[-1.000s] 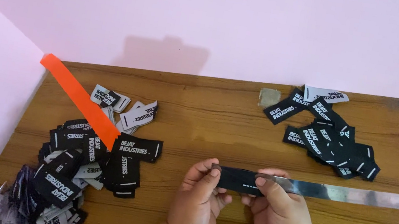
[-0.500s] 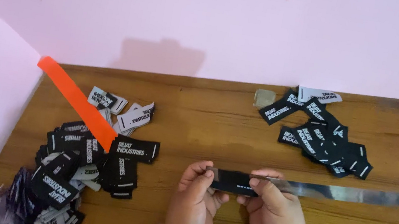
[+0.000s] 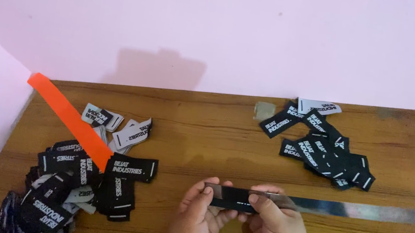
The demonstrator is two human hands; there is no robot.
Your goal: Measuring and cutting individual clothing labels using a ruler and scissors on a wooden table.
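My left hand (image 3: pixel 196 223) and my right hand (image 3: pixel 275 232) both pinch one black fabric label (image 3: pixel 230 198), held flat just above a wooden table (image 3: pixel 215 134). The label lies against the left end of a long steel ruler (image 3: pixel 364 210) that stretches out to the right. My right thumb and fingers press on the spot where label and ruler meet. My left fingers grip the label's left end.
A big heap of black and white labels (image 3: pixel 69 183) lies at the left, with an orange strip (image 3: pixel 71 120) slanting over it. A smaller pile of black labels (image 3: pixel 324 149) sits at the back right. A small beige scrap (image 3: pixel 264 110) lies near a pink wall.
The view has shifted a little; both hands keep holding the label at the ruler's left end, with only slight finger movement.
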